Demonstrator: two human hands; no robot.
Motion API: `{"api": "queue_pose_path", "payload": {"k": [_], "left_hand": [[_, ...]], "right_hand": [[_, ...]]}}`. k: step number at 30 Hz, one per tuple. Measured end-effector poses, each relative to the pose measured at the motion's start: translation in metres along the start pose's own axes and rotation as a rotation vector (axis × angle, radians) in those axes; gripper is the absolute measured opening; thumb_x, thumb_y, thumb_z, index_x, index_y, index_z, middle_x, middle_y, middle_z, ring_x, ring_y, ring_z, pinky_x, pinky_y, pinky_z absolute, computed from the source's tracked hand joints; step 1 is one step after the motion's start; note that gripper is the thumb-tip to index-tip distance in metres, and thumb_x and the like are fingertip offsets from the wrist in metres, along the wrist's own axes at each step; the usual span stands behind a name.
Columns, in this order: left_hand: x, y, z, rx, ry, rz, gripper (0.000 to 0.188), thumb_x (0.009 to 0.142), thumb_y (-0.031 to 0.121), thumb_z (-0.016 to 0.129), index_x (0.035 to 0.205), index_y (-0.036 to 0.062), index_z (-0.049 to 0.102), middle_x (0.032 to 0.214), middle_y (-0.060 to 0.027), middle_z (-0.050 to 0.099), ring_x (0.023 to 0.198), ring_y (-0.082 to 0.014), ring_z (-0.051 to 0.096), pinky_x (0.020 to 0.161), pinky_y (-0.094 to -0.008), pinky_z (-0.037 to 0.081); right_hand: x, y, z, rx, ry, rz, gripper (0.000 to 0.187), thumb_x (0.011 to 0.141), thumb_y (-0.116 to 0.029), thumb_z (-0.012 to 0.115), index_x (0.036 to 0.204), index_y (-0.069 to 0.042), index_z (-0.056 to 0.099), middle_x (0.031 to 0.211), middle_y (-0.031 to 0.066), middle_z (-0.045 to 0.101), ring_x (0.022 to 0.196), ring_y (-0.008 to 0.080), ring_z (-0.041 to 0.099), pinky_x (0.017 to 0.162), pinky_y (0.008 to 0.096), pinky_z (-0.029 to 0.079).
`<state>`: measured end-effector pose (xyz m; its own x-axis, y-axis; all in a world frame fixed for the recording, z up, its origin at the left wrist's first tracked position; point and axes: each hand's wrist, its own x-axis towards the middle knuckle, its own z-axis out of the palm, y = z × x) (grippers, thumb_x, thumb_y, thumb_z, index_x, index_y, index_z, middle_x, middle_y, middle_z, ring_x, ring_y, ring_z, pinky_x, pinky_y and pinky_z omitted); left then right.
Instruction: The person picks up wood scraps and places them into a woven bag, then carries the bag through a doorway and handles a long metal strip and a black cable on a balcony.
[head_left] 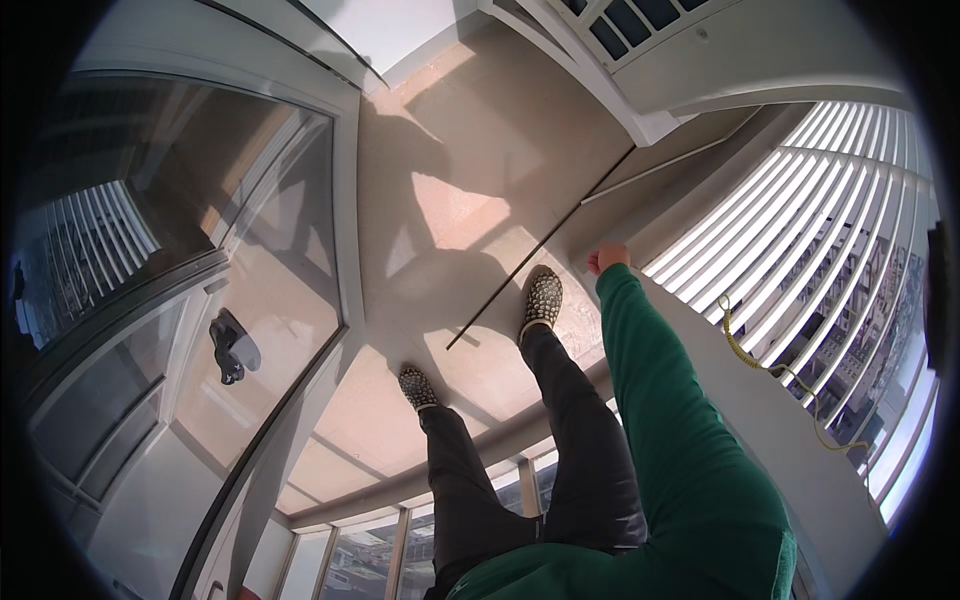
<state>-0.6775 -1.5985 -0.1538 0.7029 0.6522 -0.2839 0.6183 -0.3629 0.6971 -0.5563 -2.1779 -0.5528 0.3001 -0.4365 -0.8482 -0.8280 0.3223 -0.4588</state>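
Note:
My right hand (610, 257) reaches forward at the end of a green sleeve (665, 380), beside the low wall under the white slatted railing. Its fingers are curled closed; what they hold, if anything, is hidden. Near it a thin dark rod or line (545, 244) runs slantwise across the floor, passing close to my right shoe (541, 298). Beyond the hand, a thin pale stick (655, 172) lies along the base of the wall. No part of my left hand shows.
At left stands a framed glass door (345, 200), with a pair of dark slippers (232, 347) seen through or reflected in its glass. A white air-conditioner unit (760, 55) stands at the far right. A yellow cord (740, 348) hangs on the slatted railing (790, 230). Shadows cross the tan floor (400, 300).

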Motion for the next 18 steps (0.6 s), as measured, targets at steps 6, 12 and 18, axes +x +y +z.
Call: {"api": "queue_pose_path", "payload": {"k": [6,12,18], "left_hand": [[0.000,-0.031,0.223,-0.070,-0.175,-0.180,0.063,0.093,0.034,0.052,0.144,0.0052,0.030,0.141,-0.0140,0.042,0.125,-0.0291,0.046,0.105,-0.0403,0.039],[0.016,-0.062,0.376,-0.120,-0.310,-0.271,0.060,0.094,0.034,0.052,0.142,0.0051,0.032,0.139,-0.0134,0.043,0.123,-0.0283,0.047,0.104,-0.0400,0.040],[0.008,-0.085,0.443,-0.131,-0.284,-0.351,0.057,0.094,0.034,0.051,0.140,0.0050,0.034,0.136,-0.0128,0.045,0.121,-0.0275,0.048,0.102,-0.0396,0.041]], "right_hand": [[0.108,-0.007,0.022,0.131,-0.063,0.026,0.024,0.097,-0.025,0.049,0.108,-0.006,0.058,0.077,0.0106,0.059,0.060,0.0209,0.058,0.046,0.0335,0.047],[0.186,-0.013,0.020,-0.241,0.167,0.156,0.036,0.093,-0.037,0.058,0.106,-0.002,0.059,0.075,0.0096,0.057,0.059,0.0208,0.056,0.050,0.0342,0.049],[0.201,-0.034,0.056,-0.223,0.203,0.170,0.047,0.088,-0.041,0.065,0.097,0.005,0.062,0.077,0.0120,0.062,0.058,0.0219,0.059,0.056,0.0358,0.055]]}}
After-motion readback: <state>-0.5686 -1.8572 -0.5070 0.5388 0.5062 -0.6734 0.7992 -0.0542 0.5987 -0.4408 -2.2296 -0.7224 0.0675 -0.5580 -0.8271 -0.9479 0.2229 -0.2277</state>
